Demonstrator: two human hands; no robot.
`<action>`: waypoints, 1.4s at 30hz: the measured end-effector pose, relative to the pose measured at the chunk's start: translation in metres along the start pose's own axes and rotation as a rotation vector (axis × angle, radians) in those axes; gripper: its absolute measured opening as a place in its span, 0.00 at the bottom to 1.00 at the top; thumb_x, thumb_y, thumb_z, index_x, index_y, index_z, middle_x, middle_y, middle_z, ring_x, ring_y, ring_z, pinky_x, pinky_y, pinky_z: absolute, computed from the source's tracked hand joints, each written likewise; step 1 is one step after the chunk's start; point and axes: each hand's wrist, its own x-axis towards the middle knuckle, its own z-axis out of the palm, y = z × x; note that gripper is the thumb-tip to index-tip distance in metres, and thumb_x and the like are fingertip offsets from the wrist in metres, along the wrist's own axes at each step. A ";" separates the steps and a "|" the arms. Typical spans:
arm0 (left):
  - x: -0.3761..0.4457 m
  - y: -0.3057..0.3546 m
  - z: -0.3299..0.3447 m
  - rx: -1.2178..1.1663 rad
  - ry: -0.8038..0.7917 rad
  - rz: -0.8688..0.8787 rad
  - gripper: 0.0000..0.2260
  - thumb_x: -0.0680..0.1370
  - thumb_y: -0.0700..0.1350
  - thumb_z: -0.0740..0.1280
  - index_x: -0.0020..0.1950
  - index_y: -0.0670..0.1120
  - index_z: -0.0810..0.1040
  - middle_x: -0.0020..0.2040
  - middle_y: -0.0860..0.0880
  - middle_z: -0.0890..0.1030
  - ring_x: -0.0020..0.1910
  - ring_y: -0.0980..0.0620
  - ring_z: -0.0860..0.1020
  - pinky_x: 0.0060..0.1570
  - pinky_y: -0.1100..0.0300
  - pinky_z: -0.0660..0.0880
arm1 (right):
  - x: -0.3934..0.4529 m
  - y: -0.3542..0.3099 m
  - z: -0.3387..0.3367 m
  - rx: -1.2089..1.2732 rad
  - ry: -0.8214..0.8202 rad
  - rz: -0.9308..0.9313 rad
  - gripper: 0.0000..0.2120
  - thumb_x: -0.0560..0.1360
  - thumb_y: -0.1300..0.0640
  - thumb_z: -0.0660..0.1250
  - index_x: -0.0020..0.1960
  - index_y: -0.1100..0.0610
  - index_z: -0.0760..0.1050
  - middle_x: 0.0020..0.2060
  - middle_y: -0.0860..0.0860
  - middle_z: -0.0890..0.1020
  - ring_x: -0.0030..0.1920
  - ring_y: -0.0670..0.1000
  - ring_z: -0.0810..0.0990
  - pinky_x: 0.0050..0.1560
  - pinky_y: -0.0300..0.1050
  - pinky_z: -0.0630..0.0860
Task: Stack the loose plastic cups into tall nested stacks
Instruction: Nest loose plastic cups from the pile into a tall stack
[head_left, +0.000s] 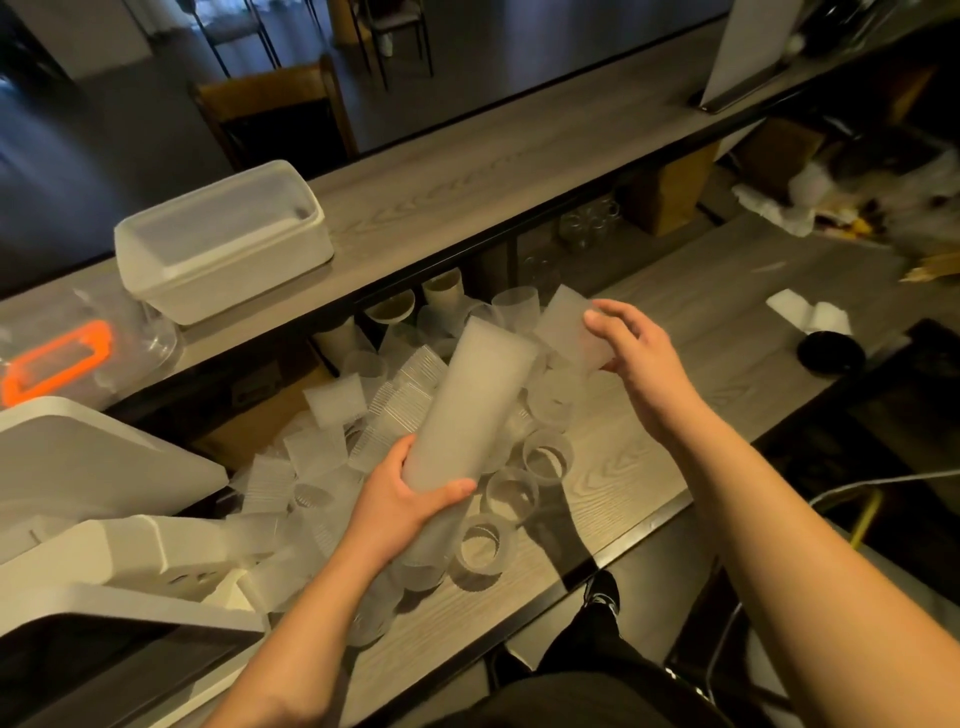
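Head view: left hand (410, 499) gripping tall nested stack (470, 405); right hand (631, 345) pinching single frosted cup (569, 327); many loose cups (545, 457) lying below fingers, remaining unstacked.

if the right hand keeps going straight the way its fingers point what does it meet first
The right hand, already holding a single cup, points up-left toward the open top of the nested stack in the left hand. That stack's rim likely comes first, though depth is unclear.
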 end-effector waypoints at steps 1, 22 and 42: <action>0.000 0.000 -0.001 0.018 -0.005 0.009 0.40 0.56 0.69 0.75 0.65 0.56 0.71 0.55 0.58 0.77 0.51 0.59 0.77 0.42 0.63 0.75 | 0.001 -0.002 0.002 -0.004 0.003 -0.005 0.22 0.77 0.46 0.68 0.68 0.53 0.74 0.59 0.51 0.79 0.59 0.50 0.79 0.54 0.47 0.76; 0.005 -0.007 0.001 0.174 -0.049 0.064 0.37 0.58 0.67 0.77 0.64 0.62 0.69 0.56 0.61 0.75 0.53 0.60 0.76 0.47 0.59 0.77 | 0.002 -0.013 0.023 -0.229 -0.133 0.018 0.24 0.79 0.42 0.64 0.71 0.52 0.72 0.65 0.48 0.77 0.63 0.47 0.75 0.59 0.44 0.73; 0.020 -0.008 0.003 -0.186 0.083 -0.109 0.40 0.56 0.66 0.76 0.65 0.54 0.74 0.56 0.54 0.80 0.52 0.54 0.81 0.43 0.60 0.76 | 0.012 0.162 0.007 -0.553 -0.196 0.225 0.32 0.72 0.59 0.74 0.74 0.58 0.67 0.66 0.56 0.74 0.65 0.54 0.74 0.64 0.49 0.73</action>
